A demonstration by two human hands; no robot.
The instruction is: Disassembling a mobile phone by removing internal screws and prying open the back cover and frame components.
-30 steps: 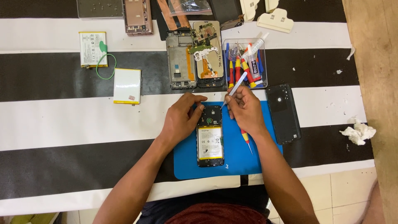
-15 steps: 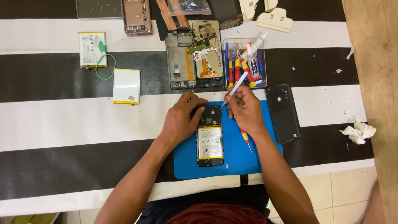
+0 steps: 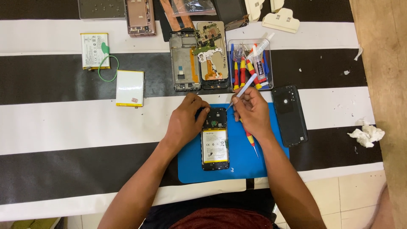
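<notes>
Left hand (image 3: 184, 123) steadies the opened phone (image 3: 215, 138), fragile, gripped by its edges; right hand (image 3: 251, 111) pinches a light, stiff white tool (image 3: 243, 90).

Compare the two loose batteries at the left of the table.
The upper battery lies printed side up with a green wire loop at its edge; the lower battery shows a plain white face with yellow edging. The upper one sits squarer to the table, the lower slightly tilted. Both are flat rectangles, untouched by either hand.
</notes>
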